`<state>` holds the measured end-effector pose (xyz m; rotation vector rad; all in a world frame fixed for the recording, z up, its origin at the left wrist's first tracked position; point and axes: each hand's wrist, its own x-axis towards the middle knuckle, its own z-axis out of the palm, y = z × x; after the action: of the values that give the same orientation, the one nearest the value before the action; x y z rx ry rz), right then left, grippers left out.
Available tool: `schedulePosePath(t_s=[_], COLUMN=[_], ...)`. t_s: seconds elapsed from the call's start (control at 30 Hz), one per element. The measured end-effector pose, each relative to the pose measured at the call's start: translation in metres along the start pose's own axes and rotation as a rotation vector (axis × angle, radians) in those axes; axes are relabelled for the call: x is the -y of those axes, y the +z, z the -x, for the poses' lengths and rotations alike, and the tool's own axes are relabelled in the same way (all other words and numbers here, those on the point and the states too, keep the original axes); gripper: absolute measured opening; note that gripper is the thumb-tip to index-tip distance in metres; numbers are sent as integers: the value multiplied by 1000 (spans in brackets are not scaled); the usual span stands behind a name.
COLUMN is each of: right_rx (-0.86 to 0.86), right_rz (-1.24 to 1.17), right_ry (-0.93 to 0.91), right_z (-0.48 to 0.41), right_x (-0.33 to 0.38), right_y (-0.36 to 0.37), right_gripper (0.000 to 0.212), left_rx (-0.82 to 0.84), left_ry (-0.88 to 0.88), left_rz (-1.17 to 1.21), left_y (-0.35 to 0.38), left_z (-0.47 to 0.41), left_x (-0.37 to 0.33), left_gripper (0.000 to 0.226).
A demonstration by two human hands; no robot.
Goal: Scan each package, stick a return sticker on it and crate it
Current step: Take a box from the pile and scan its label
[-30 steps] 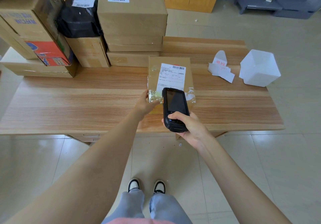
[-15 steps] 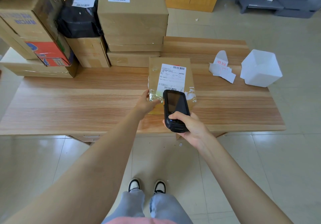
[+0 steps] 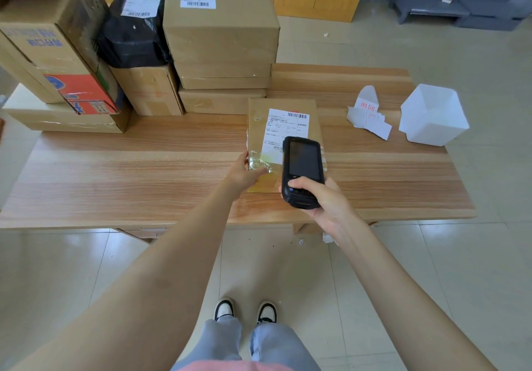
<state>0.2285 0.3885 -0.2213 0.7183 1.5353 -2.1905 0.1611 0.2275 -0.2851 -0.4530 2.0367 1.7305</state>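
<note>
Scanner over the package (image 3: 256, 123), which lies flat mid-bench (image 3: 115, 169)

The right hand (image 3: 322, 198) is clamped on the scanner (image 3: 302, 169). The left hand (image 3: 244, 173) is on the package's near left corner, pinching or just pressing, I cannot tell. The scanner covers the label's (image 3: 288, 128) near barcode, and glossy tape there could spoil the read. The screen is dark and unreadable.

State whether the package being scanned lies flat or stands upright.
Flat: the package lies label-up on the table, left hand touching its near edge, right hand holding the scanner over it.
</note>
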Motion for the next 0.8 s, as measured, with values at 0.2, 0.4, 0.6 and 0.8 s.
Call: schedulePosePath(t_s=[0.2,0.4,0.6,0.8], right_rx=[-95,-231,-377,-454], right_rz=[73,138,190,263], right_ry=[-75,-108,-60,-2], right_z=[-18,-33,-62,-97], right_x=[28,38,24,0], right_y=[-28,-75,-132,-177], right_gripper=[67,76,84,91], left_rx=[10,20,27,13], left_ry=[-6,-15,-22,-39], left_rz=[1,-15,-22,-41], left_y=[-1,-2,-5,-8], left_z=[0,-2,-6,-15], left_x=[-1,-2,1,6], left_gripper=[66,70,73,69])
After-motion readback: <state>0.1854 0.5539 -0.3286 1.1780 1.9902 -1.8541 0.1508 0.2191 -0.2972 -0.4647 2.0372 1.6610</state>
